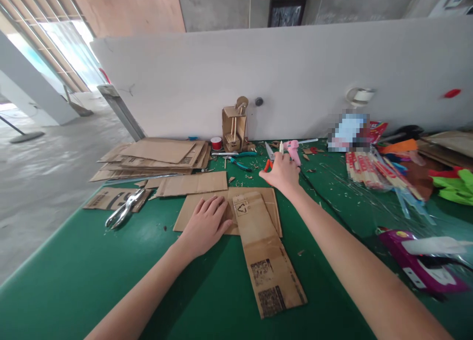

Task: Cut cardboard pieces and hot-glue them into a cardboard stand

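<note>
My left hand [209, 221] lies flat, fingers outstretched, on a cardboard sheet [185, 214]. Beside its thumb a long printed cardboard strip [258, 236] overlaps that sheet and runs toward me. My right hand [284, 173] reaches over the far part of the table, thumb stretched out to the left. Just past its fingertips stands a pale, pointed, pen-like thing [281, 147]; whether the fingers touch it I cannot tell. A pink glue gun [293, 150] lies at the fingers' right. Orange-handled scissors [269, 155] are at their left, partly hidden by the hand.
Stacked cardboard [155, 153] lies at the back left, with a metal hole punch [125, 209] nearer. A cardboard model [234, 128] stands against the white partition [221, 74]. Teal-handled pliers [240, 165], bundled sticks [364, 170] and a purple device [417, 261] share the green table.
</note>
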